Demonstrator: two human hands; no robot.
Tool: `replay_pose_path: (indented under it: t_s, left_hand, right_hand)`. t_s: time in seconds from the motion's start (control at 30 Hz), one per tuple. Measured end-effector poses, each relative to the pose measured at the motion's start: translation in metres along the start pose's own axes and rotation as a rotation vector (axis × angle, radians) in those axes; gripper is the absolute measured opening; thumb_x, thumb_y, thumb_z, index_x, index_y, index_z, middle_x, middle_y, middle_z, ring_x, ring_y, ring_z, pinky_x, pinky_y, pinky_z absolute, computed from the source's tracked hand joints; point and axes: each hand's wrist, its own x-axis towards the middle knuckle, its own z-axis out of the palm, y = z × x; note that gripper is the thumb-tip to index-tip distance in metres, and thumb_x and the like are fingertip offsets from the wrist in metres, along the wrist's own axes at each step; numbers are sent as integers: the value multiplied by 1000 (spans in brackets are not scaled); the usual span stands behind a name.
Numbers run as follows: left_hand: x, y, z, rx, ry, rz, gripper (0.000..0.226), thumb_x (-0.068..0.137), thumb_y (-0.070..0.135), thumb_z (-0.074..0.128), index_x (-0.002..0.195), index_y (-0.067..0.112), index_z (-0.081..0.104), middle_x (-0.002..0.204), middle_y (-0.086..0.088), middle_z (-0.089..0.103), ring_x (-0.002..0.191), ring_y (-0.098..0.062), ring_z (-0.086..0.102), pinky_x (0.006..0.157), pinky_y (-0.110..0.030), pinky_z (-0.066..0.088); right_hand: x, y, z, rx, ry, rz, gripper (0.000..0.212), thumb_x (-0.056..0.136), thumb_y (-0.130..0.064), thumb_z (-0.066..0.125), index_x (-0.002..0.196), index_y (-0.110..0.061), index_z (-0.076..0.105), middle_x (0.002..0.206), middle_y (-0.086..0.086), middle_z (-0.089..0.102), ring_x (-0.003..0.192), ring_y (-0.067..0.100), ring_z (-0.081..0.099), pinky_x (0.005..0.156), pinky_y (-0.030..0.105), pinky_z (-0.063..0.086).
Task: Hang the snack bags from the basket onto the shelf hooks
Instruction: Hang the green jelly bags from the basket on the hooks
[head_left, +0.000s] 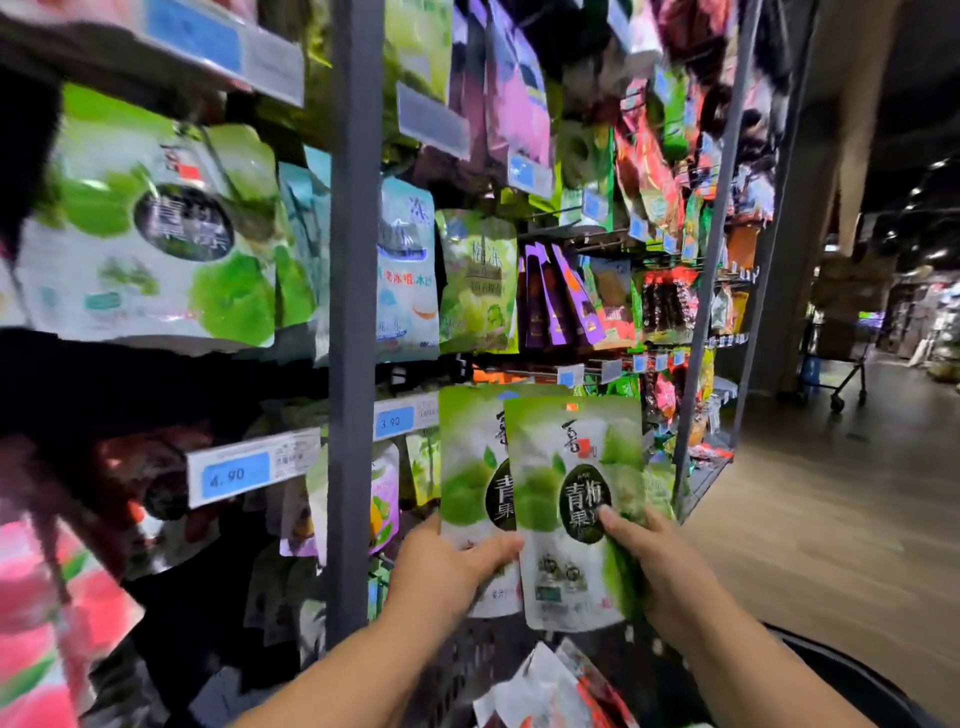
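I hold up two green-and-white snack bags side by side in front of the shelf. My right hand (657, 564) grips the front bag (571, 499) at its lower right, thumb on its face. My left hand (447, 564) grips the rear bag (470, 467) at its lower edge, partly behind the front one. Below my arms is the dark basket (852, 680) with more snack bags (550, 691) lying in it. Matching green bags (150, 234) hang at the upper left of the shelf.
A grey upright post (353, 322) divides the shelf bays. Many bags hang on hooks with blue price tags (236, 473) below them. A second post (711, 249) ends the shelf on the right. Wooden aisle floor (831, 499) runs right, with a cart (844, 364) far back.
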Motion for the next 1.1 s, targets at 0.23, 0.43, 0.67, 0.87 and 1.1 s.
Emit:
replay_pose_path:
  t_s: [0.23, 0.43, 0.67, 0.87, 1.1]
  left_hand:
    - [10, 54, -31, -216, 77, 93, 27, 78, 12, 81, 65, 16, 57, 42, 12, 50, 33, -3, 40, 38, -18, 31]
    - [0, 85, -76, -235, 260, 163, 39, 48, 39, 91, 74, 16, 74, 71, -1, 74, 63, -24, 65, 63, -37, 52]
    - [-12, 117, -127, -259, 353, 213, 26, 60, 21, 92, 79, 16, 76, 80, -4, 77, 83, -31, 74, 83, -53, 58]
    - [-28, 135, -168, -233, 447, 282, 37, 57, 39, 90, 88, 23, 77, 83, 0, 77, 85, -28, 74, 85, -52, 57]
    - [-44, 147, -211, -118, 601, 269, 16, 72, 29, 85, 76, 18, 74, 70, 5, 74, 77, -20, 69, 66, -32, 48]
  right_hand:
    - [-6, -67, 58, -48, -78, -135, 13, 93, -11, 64, 104, -7, 68, 76, 5, 75, 60, 15, 70, 46, 23, 50]
    - [-17, -88, 115, -231, -259, -184, 12, 101, -23, 54, 103, -16, 63, 62, -10, 70, 53, 3, 65, 46, 16, 45]
    - [-21, -113, 174, -309, -308, -204, 21, 96, -30, 61, 115, -20, 64, 96, 5, 77, 85, 25, 74, 75, 41, 61]
    - [-14, -132, 225, -306, -216, -336, 16, 98, -22, 60, 107, -13, 70, 81, 6, 76, 68, 20, 70, 62, 30, 54]
    - [-6, -150, 287, -304, -169, -364, 16, 96, -31, 61, 93, -17, 67, 96, 16, 73, 93, 39, 69, 89, 59, 54]
